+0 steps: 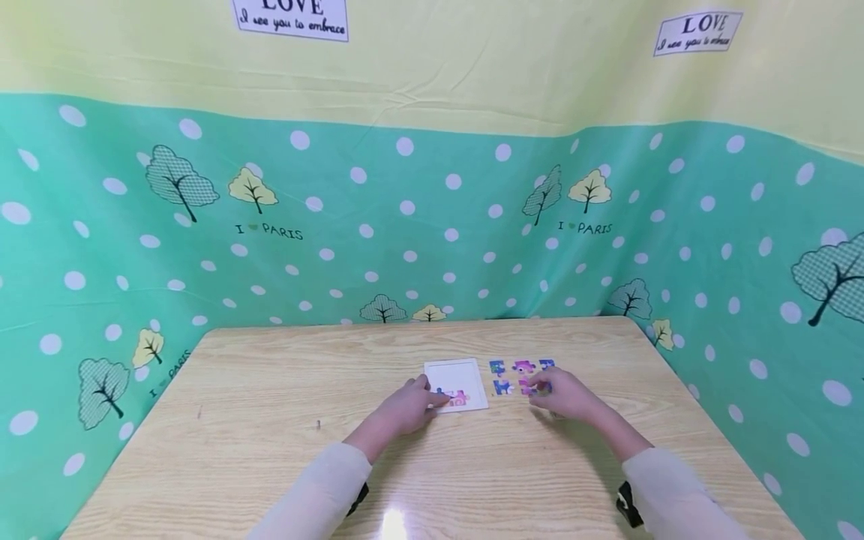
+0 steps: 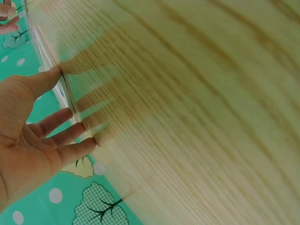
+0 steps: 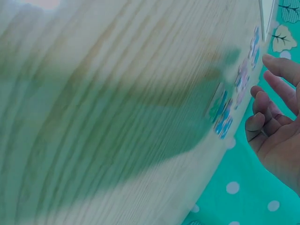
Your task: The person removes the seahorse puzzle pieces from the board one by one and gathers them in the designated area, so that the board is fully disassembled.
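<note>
Hiding puzzle pieces point(image 1: 523, 377), right hand point(image 1: 565, 396)

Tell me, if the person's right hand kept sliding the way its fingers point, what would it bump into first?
Probably the loose puzzle pieces lying right at the right hand, its fingertips about on the nearest pink one. The white puzzle board lies beyond; depth is unclear.

Light wooden table point(image 1: 270, 420): visible grain, slight gloss. White square cardboard puzzle tray point(image 1: 455, 379): matt. Green dotted backdrop cloth point(image 1: 405, 225): creased.
</note>
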`<state>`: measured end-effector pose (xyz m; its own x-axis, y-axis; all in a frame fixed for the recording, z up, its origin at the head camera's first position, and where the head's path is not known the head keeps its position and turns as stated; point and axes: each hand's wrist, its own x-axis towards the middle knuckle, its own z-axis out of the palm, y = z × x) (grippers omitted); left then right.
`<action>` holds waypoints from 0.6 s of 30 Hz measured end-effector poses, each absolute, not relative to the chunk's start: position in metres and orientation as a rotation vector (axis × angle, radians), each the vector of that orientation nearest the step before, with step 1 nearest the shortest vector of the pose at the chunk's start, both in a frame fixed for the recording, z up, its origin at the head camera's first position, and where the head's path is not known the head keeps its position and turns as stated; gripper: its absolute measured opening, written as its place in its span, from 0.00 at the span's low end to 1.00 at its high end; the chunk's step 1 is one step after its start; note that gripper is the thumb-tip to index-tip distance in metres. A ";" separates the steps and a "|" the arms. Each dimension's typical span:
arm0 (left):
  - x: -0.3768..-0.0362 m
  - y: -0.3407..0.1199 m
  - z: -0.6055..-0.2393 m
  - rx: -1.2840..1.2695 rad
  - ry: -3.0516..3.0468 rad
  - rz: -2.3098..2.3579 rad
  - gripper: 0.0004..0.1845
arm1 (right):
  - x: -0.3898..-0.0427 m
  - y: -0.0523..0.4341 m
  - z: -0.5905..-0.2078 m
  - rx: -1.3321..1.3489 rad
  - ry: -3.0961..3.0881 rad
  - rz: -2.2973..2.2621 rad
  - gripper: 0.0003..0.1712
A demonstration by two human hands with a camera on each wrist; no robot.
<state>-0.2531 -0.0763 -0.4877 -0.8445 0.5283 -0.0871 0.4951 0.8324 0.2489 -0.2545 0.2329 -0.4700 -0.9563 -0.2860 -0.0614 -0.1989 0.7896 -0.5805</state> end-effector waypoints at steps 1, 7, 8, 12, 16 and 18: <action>-0.253 -0.076 -0.487 0.808 2.861 0.324 0.18 | -0.255 0.231 -0.470 -0.405 2.831 -0.902 0.16; -0.251 -0.076 -0.484 0.828 2.871 0.316 0.18 | -0.259 0.221 -0.470 -0.421 2.807 -0.968 0.16; -0.251 -0.076 -0.483 0.828 2.870 0.316 0.18 | -0.260 0.220 -0.471 -0.416 2.804 -0.977 0.16; -0.249 -0.075 -0.480 0.827 2.868 0.311 0.18 | -0.262 0.213 -0.475 -0.450 2.780 -1.008 0.16; -0.249 -0.075 -0.480 0.822 2.867 0.296 0.18 | -0.264 0.205 -0.479 -0.457 2.771 -1.019 0.15; -0.249 -0.075 -0.481 0.822 2.865 0.292 0.18 | -0.265 0.200 -0.480 -0.458 2.771 -1.017 0.15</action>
